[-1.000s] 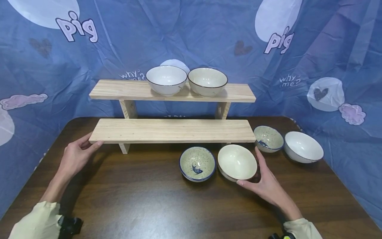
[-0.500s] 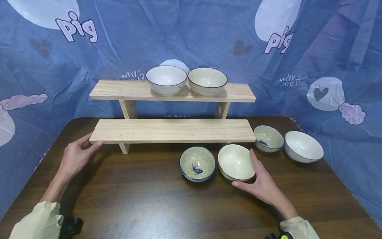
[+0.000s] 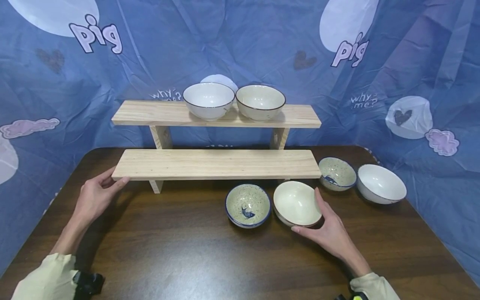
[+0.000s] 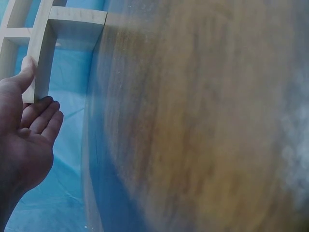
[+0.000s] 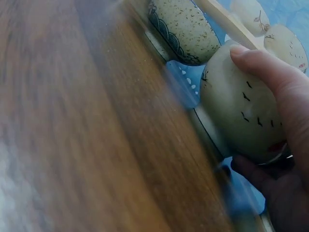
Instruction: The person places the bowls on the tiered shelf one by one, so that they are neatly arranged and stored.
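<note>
The step in hand looks like taking hold of the cream bowl (image 3: pixel 296 203): the right hand (image 3: pixel 333 233) curves round its right side, thumb at the near rim, a finger against the right rim. The bowl sits upright before the lower shelf (image 3: pixel 217 163), just beside the speckled bowl (image 3: pixel 245 202); whether it touches the worktop (image 3: pixel 168 241) is hard to tell. The left hand (image 3: pixel 95 195) pinches the shelf's left end, thumb uppermost. Any next move seems to call for a sure grip and clearance from shelf and neighbour.
</note>
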Demonstrator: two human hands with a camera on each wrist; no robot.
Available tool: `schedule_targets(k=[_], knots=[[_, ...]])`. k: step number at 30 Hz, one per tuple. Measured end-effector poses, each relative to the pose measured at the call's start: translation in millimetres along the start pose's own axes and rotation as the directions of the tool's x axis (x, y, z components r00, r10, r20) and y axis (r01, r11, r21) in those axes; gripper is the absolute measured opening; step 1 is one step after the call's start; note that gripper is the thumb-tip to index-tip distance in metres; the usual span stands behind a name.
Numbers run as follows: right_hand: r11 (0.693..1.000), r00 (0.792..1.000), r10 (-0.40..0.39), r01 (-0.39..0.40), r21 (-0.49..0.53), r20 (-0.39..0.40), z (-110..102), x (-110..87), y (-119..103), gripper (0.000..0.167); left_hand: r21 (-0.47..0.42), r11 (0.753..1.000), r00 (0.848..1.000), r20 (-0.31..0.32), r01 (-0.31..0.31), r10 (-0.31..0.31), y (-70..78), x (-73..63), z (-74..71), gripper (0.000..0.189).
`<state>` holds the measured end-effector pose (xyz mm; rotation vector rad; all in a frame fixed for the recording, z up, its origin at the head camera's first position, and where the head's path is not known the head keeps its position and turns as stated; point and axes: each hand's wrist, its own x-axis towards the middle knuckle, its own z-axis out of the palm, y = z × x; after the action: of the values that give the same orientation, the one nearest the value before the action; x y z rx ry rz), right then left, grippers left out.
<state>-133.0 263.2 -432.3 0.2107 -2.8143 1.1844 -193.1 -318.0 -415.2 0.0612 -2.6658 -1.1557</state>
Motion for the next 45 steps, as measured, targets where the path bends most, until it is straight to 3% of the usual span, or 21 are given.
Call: schedule_targets(k=[14, 45], knots=[[0.999, 0.998, 0.037, -0.036, 0.016, -0.046, -5, 0.0, -5, 0.123, 0.009, 1.000, 1.000, -0.002, -0.002, 0.002, -0.7, 0.4, 0.2, 0.069], [0.995, 0.981, -0.093, 0.099, 0.028, -0.171, -40, 38.1, -34, 0.116, 0.021, 1.000, 1.000, -0.004, -0.011, 0.011, -0.9, 1.2, 0.5, 0.067]])
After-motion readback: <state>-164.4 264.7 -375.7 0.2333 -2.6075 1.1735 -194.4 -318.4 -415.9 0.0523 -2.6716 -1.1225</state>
